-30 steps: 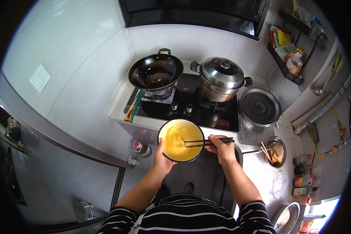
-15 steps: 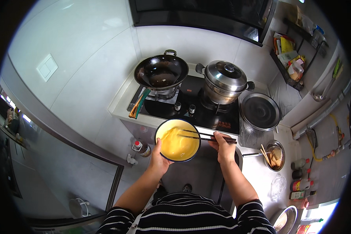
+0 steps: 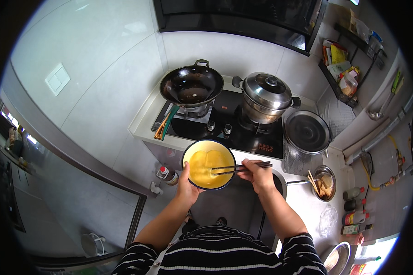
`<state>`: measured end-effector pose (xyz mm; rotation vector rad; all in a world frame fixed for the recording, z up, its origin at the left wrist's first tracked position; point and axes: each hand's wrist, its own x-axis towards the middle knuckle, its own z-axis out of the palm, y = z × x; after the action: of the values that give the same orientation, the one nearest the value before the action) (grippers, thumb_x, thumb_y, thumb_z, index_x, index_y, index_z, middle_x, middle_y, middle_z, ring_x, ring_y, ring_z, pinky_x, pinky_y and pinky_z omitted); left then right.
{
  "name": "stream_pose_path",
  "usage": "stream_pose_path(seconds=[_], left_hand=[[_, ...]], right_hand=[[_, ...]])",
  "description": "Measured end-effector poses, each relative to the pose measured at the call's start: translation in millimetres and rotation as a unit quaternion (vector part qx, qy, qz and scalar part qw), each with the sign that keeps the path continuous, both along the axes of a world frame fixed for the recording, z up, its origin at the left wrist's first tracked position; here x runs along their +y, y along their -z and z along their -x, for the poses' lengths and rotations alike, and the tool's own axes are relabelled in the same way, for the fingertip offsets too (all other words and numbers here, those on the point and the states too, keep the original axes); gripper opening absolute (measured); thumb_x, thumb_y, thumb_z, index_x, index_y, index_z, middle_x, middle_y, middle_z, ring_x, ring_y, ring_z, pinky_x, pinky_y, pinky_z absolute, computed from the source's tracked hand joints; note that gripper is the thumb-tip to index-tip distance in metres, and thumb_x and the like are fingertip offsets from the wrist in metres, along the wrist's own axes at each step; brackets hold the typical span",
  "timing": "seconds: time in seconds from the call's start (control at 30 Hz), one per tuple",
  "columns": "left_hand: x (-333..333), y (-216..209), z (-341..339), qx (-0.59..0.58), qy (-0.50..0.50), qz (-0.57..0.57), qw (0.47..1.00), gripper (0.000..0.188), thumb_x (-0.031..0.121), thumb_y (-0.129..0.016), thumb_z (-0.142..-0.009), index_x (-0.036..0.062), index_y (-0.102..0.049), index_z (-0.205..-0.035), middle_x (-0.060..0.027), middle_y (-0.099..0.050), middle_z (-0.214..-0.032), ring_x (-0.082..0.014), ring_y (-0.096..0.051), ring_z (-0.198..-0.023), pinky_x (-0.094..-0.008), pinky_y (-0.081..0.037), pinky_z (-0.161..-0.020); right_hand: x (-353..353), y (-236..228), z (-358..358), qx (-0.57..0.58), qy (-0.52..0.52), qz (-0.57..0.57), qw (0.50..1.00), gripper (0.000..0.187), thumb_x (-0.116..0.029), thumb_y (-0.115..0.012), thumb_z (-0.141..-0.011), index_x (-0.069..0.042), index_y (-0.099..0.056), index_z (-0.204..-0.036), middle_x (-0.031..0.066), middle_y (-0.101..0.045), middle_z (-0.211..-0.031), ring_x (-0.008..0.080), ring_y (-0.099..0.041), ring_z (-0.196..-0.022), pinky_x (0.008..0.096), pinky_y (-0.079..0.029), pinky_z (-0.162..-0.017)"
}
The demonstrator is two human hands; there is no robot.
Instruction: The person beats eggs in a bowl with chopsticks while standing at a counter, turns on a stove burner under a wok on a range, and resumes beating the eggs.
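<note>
In the head view, apparently beating yellow liquid (image 3: 201, 161) in a bowl (image 3: 209, 145), held up just in front of the stove (image 3: 227, 98). Clasping the bowl with the left hand (image 3: 186, 187); gripping chopsticks (image 3: 231, 172) in the right hand (image 3: 258, 176). Aiming their tips leftward into the liquid, with long axis roughly along the stove's front edge. Probably calling next for even strokes while steadying the bowl.

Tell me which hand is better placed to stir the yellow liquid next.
Probably the right hand: it holds the chopsticks, tips in the yellow liquid, while the left hand supports the bowl.
</note>
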<state>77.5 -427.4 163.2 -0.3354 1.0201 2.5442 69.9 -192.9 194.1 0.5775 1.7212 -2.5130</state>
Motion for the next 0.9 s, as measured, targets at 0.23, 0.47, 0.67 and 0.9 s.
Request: stream_pose_path(seconds=[0.23,0.47,0.67,0.9], left_hand=[[5.1,-5.2,3.4,-0.012,-0.01,-0.001,1.0,0.058,0.056,-0.04,-0.09,0.0129,-0.042,-0.129,-0.0071,-0.055,-0.122,-0.0239,-0.058,-0.106,-0.0392,-0.052,-0.077],[8.0,0.6,5.6,0.001,0.01,0.0,1.0,0.059,0.057,-0.042,-0.089,0.0134,-0.042,-0.129,-0.0065,-0.056,-0.12,-0.0233,-0.059,-0.105,-0.0393,-0.051,-0.076],[10.6,1.0,7.0,-0.012,0.001,0.009,1.0,0.061,0.057,-0.042,-0.089,0.0122,-0.042,-0.129,-0.0071,-0.055,-0.122,-0.0237,-0.058,-0.107,-0.0399,-0.051,-0.079],[14.4,-0.1,6.3,-0.01,0.005,0.009,1.0,0.062,0.058,-0.04,-0.089,0.011,-0.041,-0.13,-0.0088,-0.053,-0.125,-0.0257,-0.056,-0.111,-0.0428,-0.049,-0.085]], right_hand=[[5.5,0.7,4.1,-0.008,0.029,0.021,0.999,0.013,-0.013,-0.066,-0.083,0.0,-0.062,-0.083,0.0094,-0.062,-0.078,0.0163,-0.062,-0.066,0.0269,-0.055,-0.058],[11.8,13.2,7.5,0.026,0.121,0.025,0.992,0.014,-0.011,-0.065,-0.083,0.002,-0.061,-0.084,0.0109,-0.063,-0.077,0.0189,-0.063,-0.061,0.026,-0.054,-0.054],[14.8,12.5,5.4,0.034,0.124,0.024,0.991,0.013,-0.01,-0.066,-0.083,0.002,-0.062,-0.085,0.0111,-0.063,-0.077,0.0203,-0.064,-0.061,0.0266,-0.055,-0.053],[14.2,17.6,3.2,0.017,0.091,-0.017,0.996,0.013,-0.009,-0.065,-0.082,0.003,-0.061,-0.084,0.0119,-0.063,-0.076,0.02,-0.064,-0.058,0.0272,-0.056,-0.052]])
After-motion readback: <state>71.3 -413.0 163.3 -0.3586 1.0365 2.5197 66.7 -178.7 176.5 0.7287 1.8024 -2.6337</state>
